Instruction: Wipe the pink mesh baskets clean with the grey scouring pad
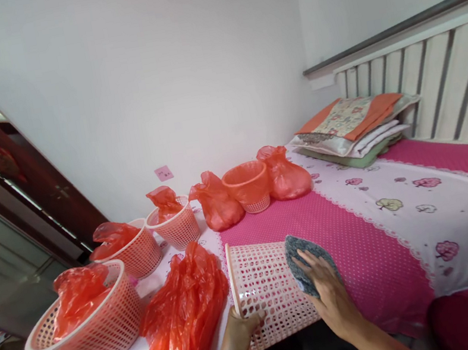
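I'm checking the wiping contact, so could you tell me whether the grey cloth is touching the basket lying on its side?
Touching. The head view shows the grey cloth pressed flat against the basket under the right hand.

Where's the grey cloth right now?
Head view, bottom centre: grey cloth under the right hand, pressed on the sideways pink basket on the bed.

Home bedroom: bed [362, 237], stacked pillows [350, 127]
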Available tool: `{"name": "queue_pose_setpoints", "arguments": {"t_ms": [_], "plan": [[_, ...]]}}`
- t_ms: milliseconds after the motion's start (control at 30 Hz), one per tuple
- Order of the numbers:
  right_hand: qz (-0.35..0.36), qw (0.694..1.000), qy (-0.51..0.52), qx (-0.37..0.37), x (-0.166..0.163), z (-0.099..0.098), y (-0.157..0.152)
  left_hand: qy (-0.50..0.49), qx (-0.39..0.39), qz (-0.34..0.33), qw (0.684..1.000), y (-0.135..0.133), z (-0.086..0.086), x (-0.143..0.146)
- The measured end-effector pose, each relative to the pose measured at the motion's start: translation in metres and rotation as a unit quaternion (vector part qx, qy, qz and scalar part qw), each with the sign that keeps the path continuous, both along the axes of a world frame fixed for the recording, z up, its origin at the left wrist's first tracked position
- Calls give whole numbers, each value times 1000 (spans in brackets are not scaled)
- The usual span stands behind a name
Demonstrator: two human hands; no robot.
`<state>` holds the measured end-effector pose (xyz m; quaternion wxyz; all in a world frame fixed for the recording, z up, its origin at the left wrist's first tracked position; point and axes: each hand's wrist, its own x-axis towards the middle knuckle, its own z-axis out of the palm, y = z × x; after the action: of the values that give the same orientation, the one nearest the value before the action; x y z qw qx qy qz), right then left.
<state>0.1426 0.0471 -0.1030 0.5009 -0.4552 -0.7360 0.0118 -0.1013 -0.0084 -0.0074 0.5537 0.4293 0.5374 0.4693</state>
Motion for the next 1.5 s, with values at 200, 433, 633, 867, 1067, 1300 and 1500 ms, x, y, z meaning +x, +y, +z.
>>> {"name": "queue_pose_setpoints", "arguments": {"t_ms": [200, 433, 633, 867, 1067, 1300, 1500], "plan": [[57, 998, -19, -22, 22, 8, 2, 21, -10, 29, 999, -4, 5, 2], [33, 999, 2, 22, 38, -1, -10, 3, -7, 17, 1000, -6, 1, 2], [38, 997, 71, 0, 30, 12, 1, -20, -16, 8, 1000, -7, 4, 5], [53, 973, 206, -89, 5, 37, 17, -36, -11, 14, 999, -7, 11, 10], [76, 971, 208, -88, -23, 42, 23, -23, -4, -8, 1000, -6, 11, 7], [125, 970, 188, -86, -69, 47, 24, -6, 1, -6, 1000, -1, -7, 1], [167, 973, 146, -57, -99, 67, 18, -7, -7, -4, 1000, 0, -15, -2]]}}
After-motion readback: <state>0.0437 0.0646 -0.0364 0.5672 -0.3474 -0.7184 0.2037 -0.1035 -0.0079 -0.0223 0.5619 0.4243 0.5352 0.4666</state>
